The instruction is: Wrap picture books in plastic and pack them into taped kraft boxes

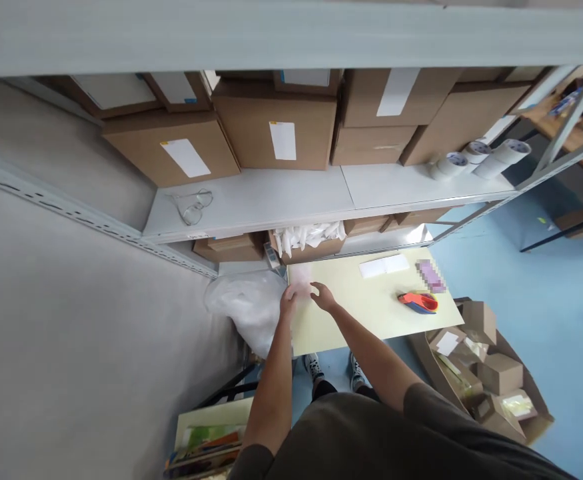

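A pale pink, see-through sheet or bag (300, 275) lies at the left end of the cream tabletop (356, 307). My left hand (288, 301) is closed on its near left edge. Just to the right is my right hand (324, 297), its thumb and curled forefinger apart with a gap between them. It is beside the sheet's right edge; small details at the fingertips are blurred. A large, cloudy plastic bag (251, 303) bulges against the table's left side, close to my left hand.
On the table are white paper (384, 265), an orange-and-blue tool or holder (419, 302) and a blurred-out purple item (431, 275). Shelves hold cartons (281, 133), tape rolls (504, 159) and glasses (194, 205). A big carton (536, 427) of small boxes stands on the floor, right.
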